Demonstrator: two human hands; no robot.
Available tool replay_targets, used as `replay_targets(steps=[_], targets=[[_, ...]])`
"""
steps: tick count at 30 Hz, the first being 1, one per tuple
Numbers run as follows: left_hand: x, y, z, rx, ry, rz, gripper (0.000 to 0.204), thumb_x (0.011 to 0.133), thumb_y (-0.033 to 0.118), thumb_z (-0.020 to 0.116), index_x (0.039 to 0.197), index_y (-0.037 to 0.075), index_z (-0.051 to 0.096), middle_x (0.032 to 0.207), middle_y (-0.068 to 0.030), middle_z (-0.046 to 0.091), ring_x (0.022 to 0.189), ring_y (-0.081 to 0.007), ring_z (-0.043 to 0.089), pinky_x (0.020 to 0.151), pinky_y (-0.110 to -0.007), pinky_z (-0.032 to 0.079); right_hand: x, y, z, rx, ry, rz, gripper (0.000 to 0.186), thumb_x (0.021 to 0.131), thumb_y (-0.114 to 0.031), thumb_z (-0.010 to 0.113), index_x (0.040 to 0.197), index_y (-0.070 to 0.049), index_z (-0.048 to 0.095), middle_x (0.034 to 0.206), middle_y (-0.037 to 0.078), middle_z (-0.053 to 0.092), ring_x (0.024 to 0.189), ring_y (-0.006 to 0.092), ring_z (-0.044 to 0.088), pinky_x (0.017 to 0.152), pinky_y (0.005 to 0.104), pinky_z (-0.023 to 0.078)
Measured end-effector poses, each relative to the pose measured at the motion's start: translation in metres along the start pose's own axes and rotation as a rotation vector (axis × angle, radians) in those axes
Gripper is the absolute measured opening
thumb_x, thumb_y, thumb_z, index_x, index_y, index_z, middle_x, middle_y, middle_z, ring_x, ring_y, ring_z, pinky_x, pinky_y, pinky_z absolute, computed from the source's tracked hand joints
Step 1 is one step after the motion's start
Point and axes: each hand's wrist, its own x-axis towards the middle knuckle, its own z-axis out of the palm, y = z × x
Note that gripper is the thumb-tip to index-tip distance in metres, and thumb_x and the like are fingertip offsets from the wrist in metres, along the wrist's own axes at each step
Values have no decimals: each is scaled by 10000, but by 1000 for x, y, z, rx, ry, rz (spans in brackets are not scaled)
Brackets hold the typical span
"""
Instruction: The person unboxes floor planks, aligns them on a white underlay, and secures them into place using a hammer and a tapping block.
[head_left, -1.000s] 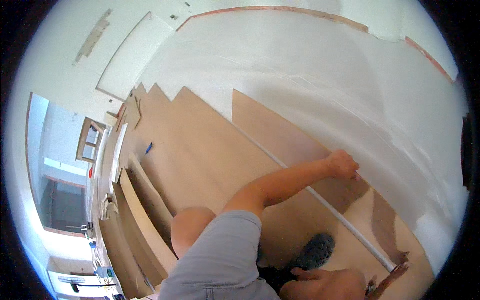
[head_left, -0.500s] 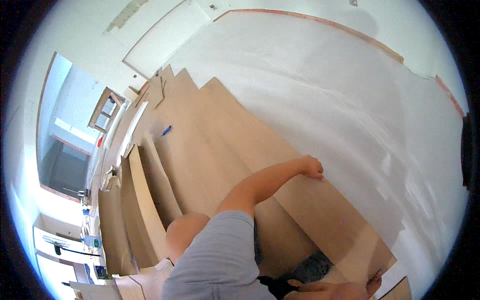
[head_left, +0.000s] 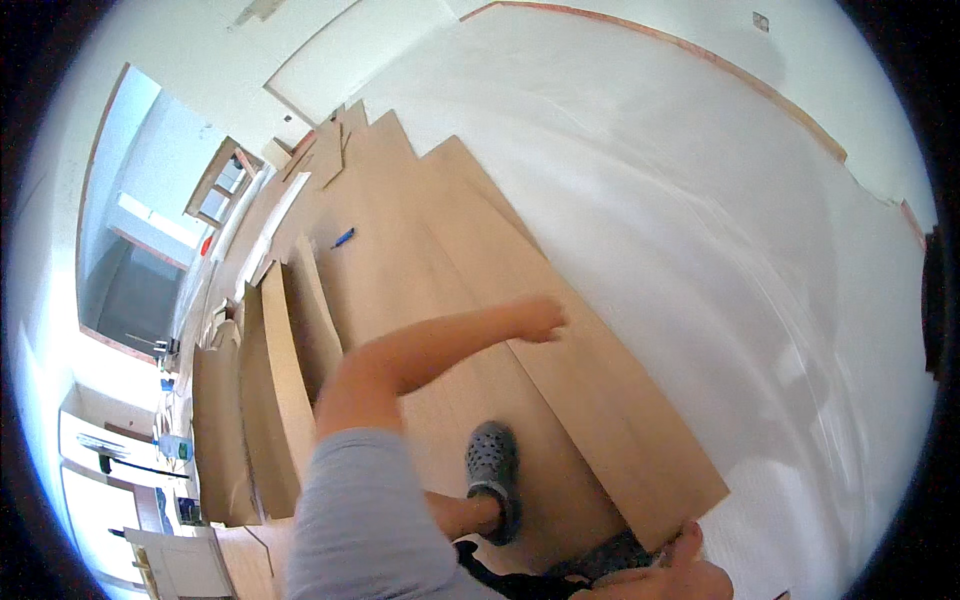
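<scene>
My left hand (head_left: pixel 540 320), blurred, hovers over or touches a long tan board strip (head_left: pixel 610 410) that lies along the outer edge of the larger tan sheets (head_left: pixel 380 220); its fingers are smeared. My right hand (head_left: pixel 690 555), low at the right, is curled beside that strip's near corner, its thumb raised; what it holds is hidden. A grey perforated clog (head_left: pixel 490 465) on my foot rests on the board between my arms. A small blue tool (head_left: pixel 344 237) lies on the sheets further off.
Curved and folded tan sheets (head_left: pixel 280 360) stand at left, with white strips (head_left: pixel 275 220) and a wooden frame (head_left: pixel 215 180) beyond. A pale covered floor (head_left: pixel 730 280) runs along the right to a white wall (head_left: pixel 690 20). A doorway (head_left: pixel 140 300) and fan (head_left: pixel 100 445) are at far left.
The long board strip has come down against the neighbouring sheet, closing the pale gap. My left hand has moved leftward off its outer edge, and more of my clog now shows.
</scene>
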Motion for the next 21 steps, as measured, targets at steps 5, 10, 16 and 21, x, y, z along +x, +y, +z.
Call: replay_targets(steps=[5,10,16,21], targets=[[-192,11,-22,-55,-345,-320,422,925,414,611,1139,54,662,1072,-201,666,1018,-409,633,879,-531,499,59,38,146,84,-130,308,267,941,-268,591,991,-13,654,921,148,647,801,286,613,706,432,504],[-403,116,56,-381,-442,-929,446,963,437,559,1174,59,664,1091,-211,684,1042,-399,648,890,-515,514,102,-152,246,-289,-675,-606,302,884,-242,669,1091,-22,651,1035,184,672,902,357,644,774,427,530],[-433,219,115,-534,-314,-1064,412,964,404,525,1105,53,687,1183,-193,671,1087,-397,638,937,-504,506,110,-240,205,-44,-705,-481,337,935,-282,601,1108,6,629,1056,227,664,977,367,643,854,425,510],[-500,214,195,-379,-294,-1394,383,929,342,564,1133,37,674,1151,-235,671,1063,-394,651,937,-508,513,96,-166,106,-198,-546,-421,292,956,-269,589,1060,-5,658,1003,216,680,944,344,653,855,415,505]])
